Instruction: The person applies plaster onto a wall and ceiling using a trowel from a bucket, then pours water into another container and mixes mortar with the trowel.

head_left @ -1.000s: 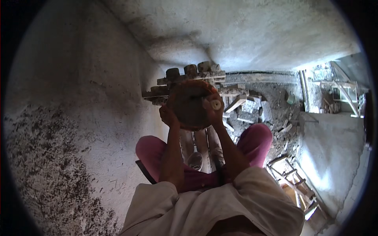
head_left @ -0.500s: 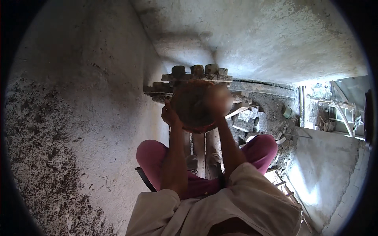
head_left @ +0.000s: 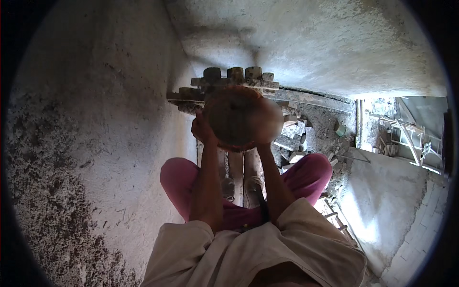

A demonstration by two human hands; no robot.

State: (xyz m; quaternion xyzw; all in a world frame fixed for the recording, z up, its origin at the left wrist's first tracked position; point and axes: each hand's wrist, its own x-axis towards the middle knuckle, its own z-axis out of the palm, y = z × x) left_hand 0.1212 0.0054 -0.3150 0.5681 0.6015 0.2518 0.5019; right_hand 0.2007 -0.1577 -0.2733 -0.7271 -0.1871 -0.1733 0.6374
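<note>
A round, dark basin [head_left: 232,117] with a reddish-orange rim is in front of me, above the planks between my knees. Grey, mortar-like matter seems to coat its inside, though the dim light hides how much. At the left rim, my left hand [head_left: 203,129] is closed on the basin's edge. My right hand [head_left: 266,123] is at the right side of the basin, overlapping its rim. A blur covers that hand, so its fingers and anything in them cannot be made out.
Beyond the basin, several round blocks [head_left: 235,72] stand on stacked boards [head_left: 258,83]. My shoes [head_left: 253,186] rest on planks [head_left: 235,167]. Broken masonry [head_left: 289,141] lies to the right below, near a greenish bucket [head_left: 341,129]. Rough plastered walls [head_left: 129,143] close in at left and ahead.
The whole view has shifted, carrying the basin and boards slightly up and left in the picture. My right hand has moved a little outward toward the right rim. The left hand keeps its hold.
</note>
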